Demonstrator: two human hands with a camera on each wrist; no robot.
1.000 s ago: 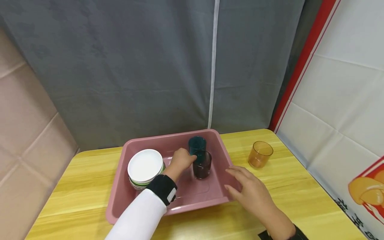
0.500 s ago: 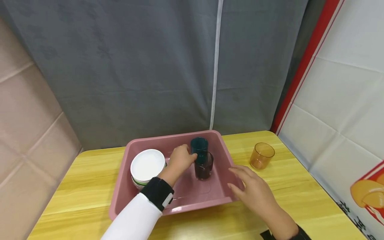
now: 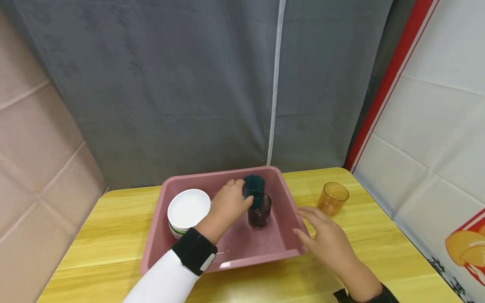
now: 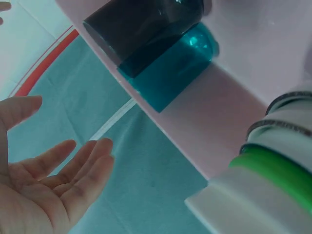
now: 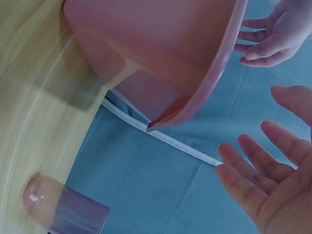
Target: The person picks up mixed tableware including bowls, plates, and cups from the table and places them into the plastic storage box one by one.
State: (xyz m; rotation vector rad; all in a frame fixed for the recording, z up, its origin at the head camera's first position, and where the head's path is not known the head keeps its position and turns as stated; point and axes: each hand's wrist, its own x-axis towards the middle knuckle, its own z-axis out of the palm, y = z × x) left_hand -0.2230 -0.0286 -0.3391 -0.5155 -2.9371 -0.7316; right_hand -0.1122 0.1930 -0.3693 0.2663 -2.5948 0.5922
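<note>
My left hand hovers over the pink basin with its fingers loosely spread, just left of two cups. A teal see-through cup stands at the basin's back right. Right in front of it is a dark purplish cup, overlapping it in the head view. The left wrist view shows this left hand holding nothing, apart from both cups. My right hand, fingers spread and holding nothing, is beside the basin's right rim. Stacked bowls, the top one white, fill the basin's left side.
An amber see-through cup stands on the wood-grain table, right of the basin. A grey curtain hangs behind the table. White sheeting borders the right side, and beige panels the left.
The left hand's fingers have spread and drawn slightly back from the dark cup. The right hand keeps its place by the basin. The whole scene shifts slightly rightward as the head view moves.
</note>
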